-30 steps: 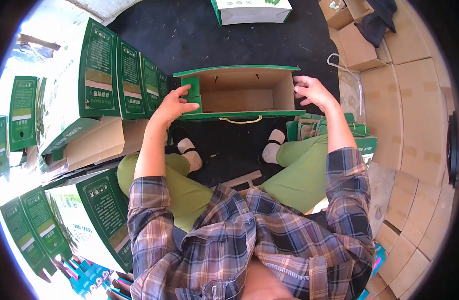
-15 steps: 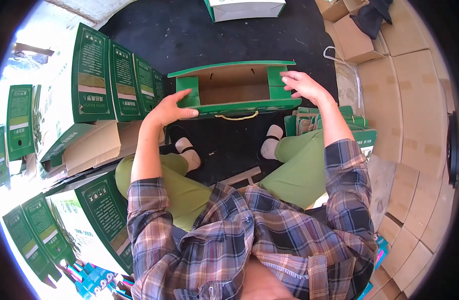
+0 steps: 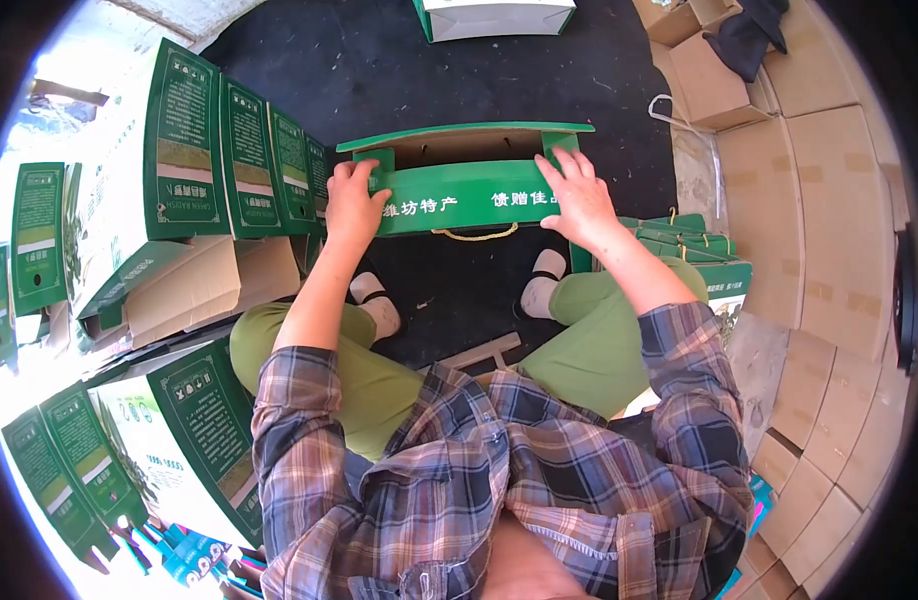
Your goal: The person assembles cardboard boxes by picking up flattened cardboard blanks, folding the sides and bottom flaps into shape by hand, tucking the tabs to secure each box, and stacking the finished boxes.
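The green box (image 3: 459, 148) stands ahead of the feet (image 3: 546, 268) — its front flap (image 3: 459, 182) hides most of the interior; contents cannot be made out. Left hand (image 3: 354, 203) and right hand (image 3: 583, 205) rest at opposite ends, fingers spread — covering some lettering.

**Head cam: single wide feed, forward and down**

I have one feed, from the person's head. It faces forward, pitched steeply down. Plaid shirt (image 3: 459, 470) is nearest the lens, filling the bottom edge; green trousers (image 3: 604, 345) sit mid-frame. Left hand (image 3: 352, 208), right hand (image 3: 584, 205) and green box (image 3: 459, 195) are farther off, above centre. Black floor (image 3: 379, 75) runs up to the top edge. Optics look fisheye to me: dark curved border, brown cartons (image 3: 839, 220) bowing on the right, green-and-white boxes (image 3: 191, 140) leaning on the left.
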A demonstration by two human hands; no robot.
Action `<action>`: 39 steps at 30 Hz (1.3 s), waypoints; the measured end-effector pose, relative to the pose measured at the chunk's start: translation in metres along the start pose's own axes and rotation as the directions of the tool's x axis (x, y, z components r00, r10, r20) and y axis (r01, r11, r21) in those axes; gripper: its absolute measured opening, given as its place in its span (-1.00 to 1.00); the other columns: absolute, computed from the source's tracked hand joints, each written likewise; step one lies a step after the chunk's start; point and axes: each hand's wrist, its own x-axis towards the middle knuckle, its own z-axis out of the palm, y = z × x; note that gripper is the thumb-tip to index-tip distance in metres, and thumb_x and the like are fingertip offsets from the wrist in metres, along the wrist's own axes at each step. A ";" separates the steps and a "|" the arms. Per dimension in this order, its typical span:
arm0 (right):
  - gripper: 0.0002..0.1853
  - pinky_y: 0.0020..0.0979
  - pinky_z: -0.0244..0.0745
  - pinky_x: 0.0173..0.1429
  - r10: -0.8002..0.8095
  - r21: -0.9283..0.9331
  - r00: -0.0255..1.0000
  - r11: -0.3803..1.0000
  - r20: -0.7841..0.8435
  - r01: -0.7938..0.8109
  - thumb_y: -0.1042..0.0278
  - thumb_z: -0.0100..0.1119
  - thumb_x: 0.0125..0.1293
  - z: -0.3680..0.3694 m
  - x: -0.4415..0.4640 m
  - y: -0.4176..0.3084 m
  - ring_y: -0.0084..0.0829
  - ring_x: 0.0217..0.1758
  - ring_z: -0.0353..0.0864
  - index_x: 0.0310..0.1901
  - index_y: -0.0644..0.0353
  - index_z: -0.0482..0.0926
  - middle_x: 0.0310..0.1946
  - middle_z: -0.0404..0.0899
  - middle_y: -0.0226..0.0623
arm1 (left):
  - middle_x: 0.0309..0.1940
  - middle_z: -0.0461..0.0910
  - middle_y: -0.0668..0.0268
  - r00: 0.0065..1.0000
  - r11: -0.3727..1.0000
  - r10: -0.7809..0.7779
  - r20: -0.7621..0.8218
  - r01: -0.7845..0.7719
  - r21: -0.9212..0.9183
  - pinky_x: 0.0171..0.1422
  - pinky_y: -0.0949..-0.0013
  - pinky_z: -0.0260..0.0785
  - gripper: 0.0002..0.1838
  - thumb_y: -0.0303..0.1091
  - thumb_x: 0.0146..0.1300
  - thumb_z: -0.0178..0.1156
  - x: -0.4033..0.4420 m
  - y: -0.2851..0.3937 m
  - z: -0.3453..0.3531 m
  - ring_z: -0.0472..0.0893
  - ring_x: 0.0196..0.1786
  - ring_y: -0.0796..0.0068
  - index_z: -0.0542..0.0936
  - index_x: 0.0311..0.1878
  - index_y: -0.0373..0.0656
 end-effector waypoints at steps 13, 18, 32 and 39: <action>0.03 -0.14 0.35 0.19 -0.022 -0.125 0.999 0.992 0.046 0.028 0.36 0.55 -0.26 0.015 0.007 -0.004 -0.18 0.32 0.19 0.35 0.02 0.20 0.22 0.23 -0.22 | 0.09 0.35 0.27 0.950 0.947 0.196 0.242 -0.248 0.206 0.11 0.05 0.41 -0.15 -0.23 -0.30 0.54 -0.018 0.021 -0.001 0.31 0.23 0.18 0.41 0.19 0.03; -0.04 -0.09 0.38 0.11 -0.052 -0.106 0.999 0.993 0.005 0.052 0.38 0.51 -0.23 0.018 0.008 -0.001 -0.18 0.27 0.25 0.32 0.01 0.26 0.18 0.30 -0.24 | 0.05 0.36 0.27 0.943 0.939 0.217 0.254 -0.272 0.210 0.06 0.04 0.40 -0.15 -0.28 -0.31 0.53 -0.015 0.019 -0.001 0.34 0.20 0.18 0.40 0.19 0.07; -0.11 -0.06 0.36 0.09 -0.126 -0.076 0.992 0.989 0.019 0.127 0.44 0.44 -0.16 0.016 0.006 0.002 -0.18 0.18 0.32 0.31 -0.04 0.28 0.06 0.39 -0.23 | 0.01 0.36 0.21 0.917 0.945 0.192 0.350 -0.269 0.188 0.12 0.10 0.35 -0.06 -0.27 -0.32 0.51 -0.011 0.015 -0.002 0.37 0.13 0.15 0.36 0.29 0.11; -0.13 0.09 0.27 0.19 -0.116 -0.076 0.991 0.990 0.068 0.121 0.41 0.42 -0.07 0.022 0.004 0.000 -0.19 0.29 0.26 0.35 -0.03 0.23 0.18 0.35 -0.17 | 0.10 0.33 0.16 0.898 0.936 0.216 0.383 -0.302 0.179 0.27 0.07 0.22 0.01 -0.21 -0.25 0.49 -0.010 0.007 0.006 0.32 0.19 0.10 0.24 0.39 0.10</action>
